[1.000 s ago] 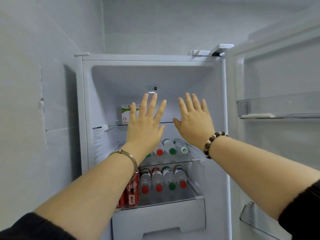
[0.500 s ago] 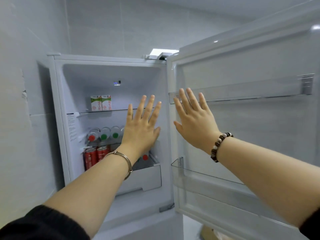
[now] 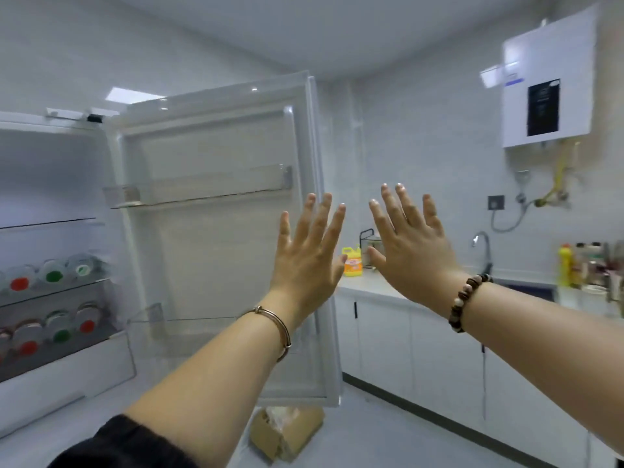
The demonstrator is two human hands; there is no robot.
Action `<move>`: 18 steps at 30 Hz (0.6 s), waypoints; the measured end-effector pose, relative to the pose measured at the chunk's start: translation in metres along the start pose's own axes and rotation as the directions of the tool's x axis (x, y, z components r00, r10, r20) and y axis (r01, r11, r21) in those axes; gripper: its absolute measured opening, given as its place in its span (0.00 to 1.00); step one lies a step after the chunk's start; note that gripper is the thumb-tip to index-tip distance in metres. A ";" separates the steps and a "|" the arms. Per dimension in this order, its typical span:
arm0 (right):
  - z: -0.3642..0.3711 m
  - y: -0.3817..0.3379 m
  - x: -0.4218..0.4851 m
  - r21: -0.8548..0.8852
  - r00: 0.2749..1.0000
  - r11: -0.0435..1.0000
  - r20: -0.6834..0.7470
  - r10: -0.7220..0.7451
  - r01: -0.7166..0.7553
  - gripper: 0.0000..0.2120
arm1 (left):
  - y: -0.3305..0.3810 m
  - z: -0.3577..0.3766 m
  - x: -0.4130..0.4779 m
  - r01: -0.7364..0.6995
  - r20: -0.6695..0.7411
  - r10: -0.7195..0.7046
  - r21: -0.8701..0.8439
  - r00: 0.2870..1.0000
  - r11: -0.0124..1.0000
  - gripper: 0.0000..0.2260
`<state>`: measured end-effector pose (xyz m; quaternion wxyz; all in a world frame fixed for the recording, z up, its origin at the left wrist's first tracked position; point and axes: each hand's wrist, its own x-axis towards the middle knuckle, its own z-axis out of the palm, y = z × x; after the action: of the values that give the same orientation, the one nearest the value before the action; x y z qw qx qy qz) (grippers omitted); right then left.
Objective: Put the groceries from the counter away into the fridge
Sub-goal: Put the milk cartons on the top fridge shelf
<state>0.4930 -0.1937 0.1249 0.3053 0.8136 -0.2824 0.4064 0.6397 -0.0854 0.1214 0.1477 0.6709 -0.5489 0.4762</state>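
Turning from fridge (image 3: 50, 170) toward counter (image 3: 366, 286) with left hand (image 3: 305, 265) and right hand (image 3: 410, 255) empty, fingers (image 3: 320, 221) splayed apart; ready for next pickup

This is a kitchen in a home, small and plain. At the left of the frame a white fridge (image 3: 50, 177) stands open, with bottles (image 3: 54, 275) lying on its glass shelves and its door (image 3: 219, 251) swung out toward the middle. Right of the door, a pale counter (image 3: 368, 285) runs along the tiled wall (image 3: 422, 146) above white cupboards (image 3: 439, 352) with dark handles. A curved tap (image 3: 483, 244) rises over a dark sink (image 3: 533, 292) at the right, and near it stand a yellow bottle (image 3: 564, 265) and some jars (image 3: 591, 261) (too blurred to read). A yellow jug (image 3: 352, 261) sits in the counter corner. At the upper right a white water heater (image 3: 547, 79) hangs on the wall, with pipes (image 3: 557, 184) below it.
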 end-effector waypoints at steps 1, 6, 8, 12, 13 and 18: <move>-0.005 0.023 -0.016 -0.045 0.999 0.999 0.027 0.018 -0.017 0.32 | 0.025 0.003 0.009 -0.029 -0.020 0.028 -0.033 0.999 0.999 0.33; -0.041 0.122 -0.091 -0.265 0.967 0.951 0.153 0.205 -0.159 0.34 | 0.147 0.010 0.050 -0.178 -0.062 0.168 -0.224 0.984 0.958 0.33; -0.058 0.155 -0.122 -0.348 0.930 0.907 0.189 0.317 -0.238 0.34 | 0.193 0.011 0.061 -0.239 -0.071 0.229 -0.302 0.971 0.923 0.32; -0.103 0.208 -0.183 -0.528 0.821 0.773 0.224 0.526 -0.351 0.33 | 0.286 0.005 0.070 -0.389 -0.127 0.375 -0.467 0.918 0.794 0.32; -0.115 0.218 -0.197 -0.572 0.786 0.729 0.220 0.577 -0.375 0.33 | 0.308 -0.001 0.070 -0.419 -0.149 0.402 -0.508 0.903 0.753 0.32; -0.172 0.243 -0.266 -0.717 0.624 0.513 0.139 0.769 -0.472 0.33 | 0.408 -0.029 0.055 -0.556 -0.300 0.491 -0.635 0.818 0.537 0.31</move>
<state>0.1011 -0.1721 0.0510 0.3082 0.5709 -0.7401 0.1771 0.2649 -0.2420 0.0479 0.2634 0.3473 -0.8545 0.2826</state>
